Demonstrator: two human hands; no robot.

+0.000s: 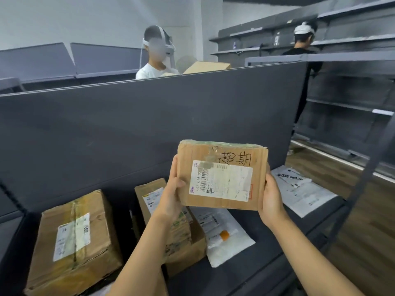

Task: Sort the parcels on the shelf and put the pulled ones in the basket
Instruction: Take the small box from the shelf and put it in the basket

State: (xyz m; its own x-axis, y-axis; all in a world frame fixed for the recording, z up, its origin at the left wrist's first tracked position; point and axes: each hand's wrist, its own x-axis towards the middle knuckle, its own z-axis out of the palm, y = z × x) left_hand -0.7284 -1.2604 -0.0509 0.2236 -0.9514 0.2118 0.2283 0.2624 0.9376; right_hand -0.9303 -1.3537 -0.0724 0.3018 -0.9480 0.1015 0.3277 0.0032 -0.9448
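Observation:
I hold a small cardboard parcel [222, 176] up in front of me, above the dark shelf [267, 248]. It has a white shipping label and black handwritten characters on its face. My left hand [173, 193] grips its left edge, thumb on the front. My right hand [272, 199] grips its right edge. Below on the shelf lie a large taped carton [74, 242], a second carton [181, 238] partly behind my left forearm, a white mailer bag [224, 236] and another white mailer bag [299, 189] farther right. No basket is in view.
A dark back panel [139, 129] rises behind the shelf. A person in white [154, 67] handles a carton beyond it. Another person in black [303, 45] stands at grey shelving [352, 86] on the right. A shelf post [363, 174] and wooden floor [363, 242] lie right.

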